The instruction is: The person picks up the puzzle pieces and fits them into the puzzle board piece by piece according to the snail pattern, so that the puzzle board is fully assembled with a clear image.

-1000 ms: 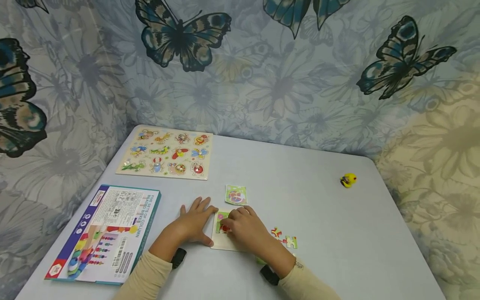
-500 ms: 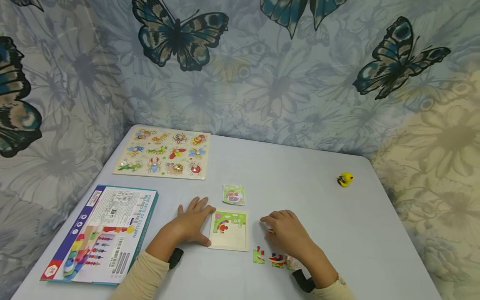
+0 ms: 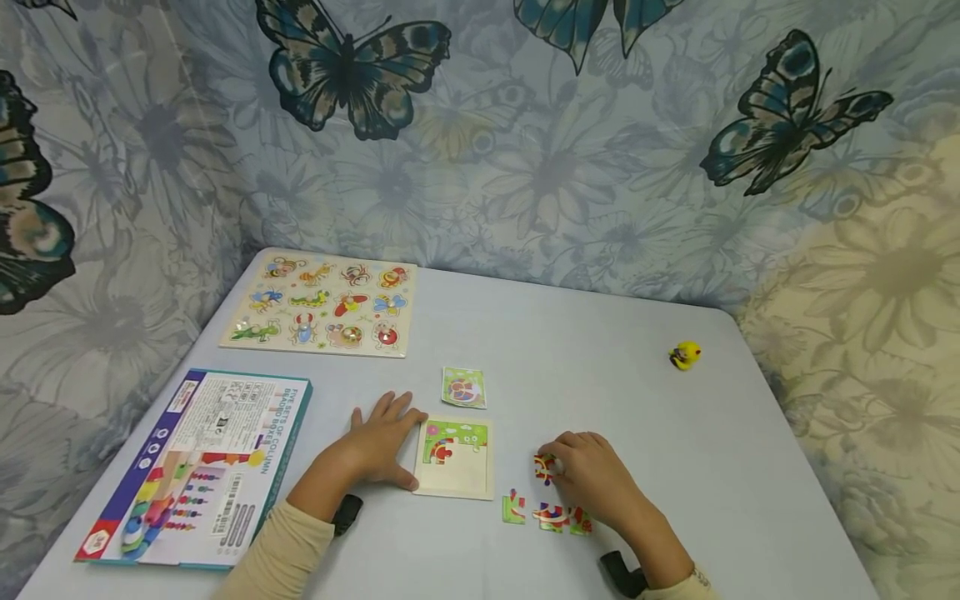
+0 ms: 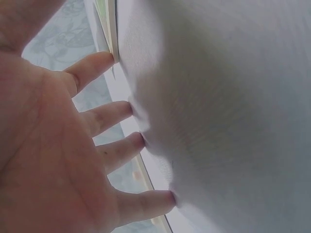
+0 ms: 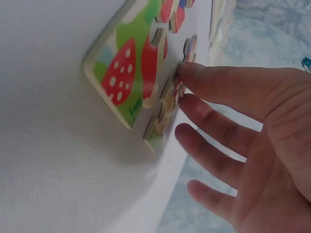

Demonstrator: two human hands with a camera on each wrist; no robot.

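A square wooden puzzle board point(image 3: 455, 482) lies in front of me, with joined pieces along its top and a red piece at left. My left hand point(image 3: 378, 446) rests beside it, fingers spread, index finger and thumb touching its left side. To the right of the board, my right hand point(image 3: 600, 479) pinches a red-and-yellow jigsaw piece point(image 3: 543, 469) between thumb and index finger. In the right wrist view the thumb point(image 5: 194, 75) partly hides that piece. Several loose jigsaw pieces lie nearer me, including one with a strawberry-like shape point(image 5: 119, 75).
A small picture card point(image 3: 463, 388) lies behind the board. Farther left are an insect puzzle board point(image 3: 318, 304) and a flat printed box point(image 3: 198, 467). A yellow toy duck point(image 3: 685, 356) stands at the far right, and a patterned wall rises behind the table.
My right hand has left the puzzle board and moved right to the loose pieces, where it now pinches one. The board's pieces came into sight. My left hand stays at the board's edge.
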